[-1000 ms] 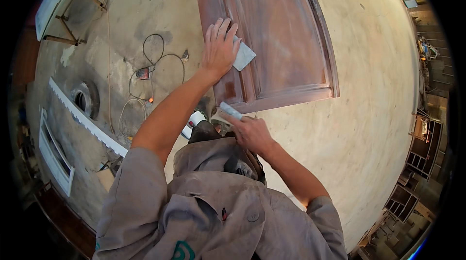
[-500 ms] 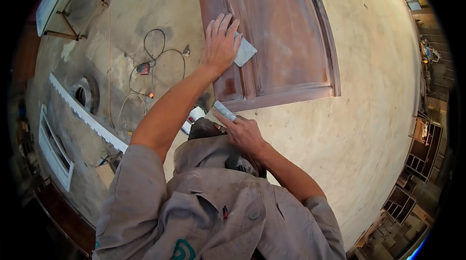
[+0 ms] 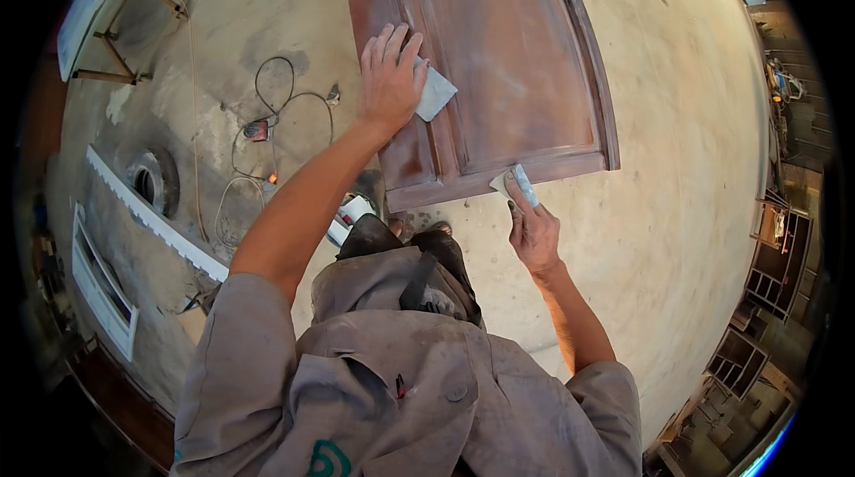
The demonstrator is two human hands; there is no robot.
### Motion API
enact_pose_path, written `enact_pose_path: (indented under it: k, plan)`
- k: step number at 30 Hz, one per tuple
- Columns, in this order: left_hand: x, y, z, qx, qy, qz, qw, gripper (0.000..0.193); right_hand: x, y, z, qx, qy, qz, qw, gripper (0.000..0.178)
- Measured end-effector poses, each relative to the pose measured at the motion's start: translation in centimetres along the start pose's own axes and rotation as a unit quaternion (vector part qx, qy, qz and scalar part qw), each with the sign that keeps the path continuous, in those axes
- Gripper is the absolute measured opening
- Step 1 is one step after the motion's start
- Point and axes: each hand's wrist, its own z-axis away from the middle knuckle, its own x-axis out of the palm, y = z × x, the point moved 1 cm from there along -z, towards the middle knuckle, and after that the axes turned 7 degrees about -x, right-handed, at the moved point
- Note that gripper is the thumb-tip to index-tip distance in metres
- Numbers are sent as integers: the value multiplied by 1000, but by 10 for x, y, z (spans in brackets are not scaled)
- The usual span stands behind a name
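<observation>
A reddish-brown wooden door [image 3: 521,58] with raised mouldings and whitish dusty streaks extends away in front of me. My left hand [image 3: 390,81] lies across its left part, holding a grey-blue sheet of sandpaper [image 3: 436,96] that sticks out past the thumb. By the door's near edge, my right hand [image 3: 536,235] grips a folded piece of sandpaper [image 3: 525,186], grey-blue on one face and pale on the other. The fingers are pressed along this piece. Its pale end meets or overlaps the near rail in view; firm contact I cannot tell.
On the floor to the left lie a looped black cable [image 3: 287,103], a small red device [image 3: 257,130], a tyre [image 3: 153,181], a white toothed strip [image 3: 147,214] and a white frame [image 3: 100,277]. A white-topped wooden stand [image 3: 89,18] is farther back. Shelving [image 3: 775,263] lines the right side.
My right hand has moved from close to my body out to the right and forward, to the door's near edge. The left hand stays on the door with its sandpaper.
</observation>
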Motion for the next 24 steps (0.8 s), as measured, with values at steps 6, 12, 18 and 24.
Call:
enact_pose_path:
  k: [6,12,18,24]
  plan:
    - [7,0,-8,28,3,-16,999,46,73,-78,-4,-38,-14,-10,999,60]
    - [1,1,-6,33,-17,-24,999,45,-54,82,26,213,154,39,964,42]
    - [0,-2,-7,22,-35,-19,999,45,-29,13,8,117,85,55,988,46]
    - [3,-5,-4,26,-37,-23,999,44,-26,29,3,165,175,70,968,51]
